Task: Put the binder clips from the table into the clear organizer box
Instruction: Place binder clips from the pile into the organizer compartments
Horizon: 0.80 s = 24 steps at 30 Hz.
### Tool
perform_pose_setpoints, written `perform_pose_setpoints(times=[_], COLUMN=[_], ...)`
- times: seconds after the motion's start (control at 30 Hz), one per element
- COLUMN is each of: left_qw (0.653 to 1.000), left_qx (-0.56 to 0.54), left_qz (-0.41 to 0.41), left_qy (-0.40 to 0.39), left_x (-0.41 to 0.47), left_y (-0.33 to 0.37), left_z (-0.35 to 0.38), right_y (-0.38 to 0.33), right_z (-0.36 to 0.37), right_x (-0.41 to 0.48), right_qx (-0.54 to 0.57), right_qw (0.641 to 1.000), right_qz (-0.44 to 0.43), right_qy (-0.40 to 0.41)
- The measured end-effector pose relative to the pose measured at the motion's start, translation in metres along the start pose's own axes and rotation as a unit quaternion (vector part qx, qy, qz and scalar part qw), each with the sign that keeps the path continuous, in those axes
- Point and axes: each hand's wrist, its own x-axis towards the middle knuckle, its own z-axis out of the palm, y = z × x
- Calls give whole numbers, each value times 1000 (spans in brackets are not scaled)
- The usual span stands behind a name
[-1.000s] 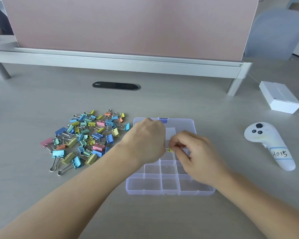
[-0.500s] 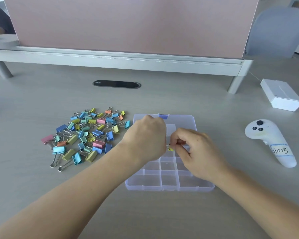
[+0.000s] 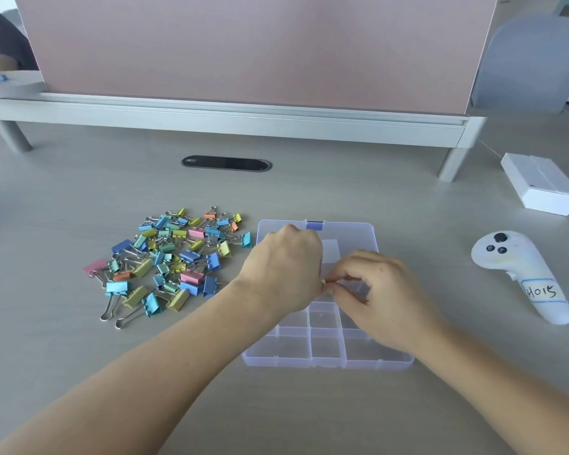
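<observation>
Both hands meet over the box (image 3: pixel 358 363): right hand (image 3: pixel 380 290) pinches a barely visible clip (image 3: pixel 324 281) to drop in, left hand (image 3: pixel 283 267) fingers curled and hidden, grip unclear; clip pile (image 3: pixel 174 261) sits on table (image 3: pixel 79 356) beside it.

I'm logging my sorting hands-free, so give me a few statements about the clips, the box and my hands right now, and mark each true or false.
1. The pile of binder clips lies on the table, left of the organizer box. True.
2. The box compartments nearest you hold clips. False: the ones in view are empty.
3. The left hand and right hand meet over the box. True; the right hand pinches a small item there, too small to identify.
4. The white controller lies inside the box. False: it lies on the table, to the right of the box.
</observation>
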Motion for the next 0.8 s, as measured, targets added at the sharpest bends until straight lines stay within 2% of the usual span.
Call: perform_pose_setpoints(times=[0.13,0.3,0.33,0.37,0.5,0.6,0.8], left_qw=[1000,995,994,995,992,985,982], left_qx=[8,-35,-68,-47,-72,-58,-55], left_qz=[-21,27,12,12,-91,-156,-173], left_qy=[-19,-84,-89,-83,-39,-48,-47], left_x=[2,6,4,3,12,13,12], left_y=[0,-18,-22,-34,-97,-130,-144], left_z=[0,-23,-31,-35,-28,-14,-5], right_y=[-2,-1,-1,-1,-1,-1,-2], right_z=[-1,-1,-1,-1,-1,-2,-2], right_x=[-3,-3,-3,-3,-4,-4,-4], right_qx=[-31,-31,-29,-26,-3,6,13], right_qw=[999,999,999,999,1000,1000,999], right_qz=[-22,-7,-6,-4,7,19,28], right_qy=[-21,-26,-23,-20,-16,-22,-27])
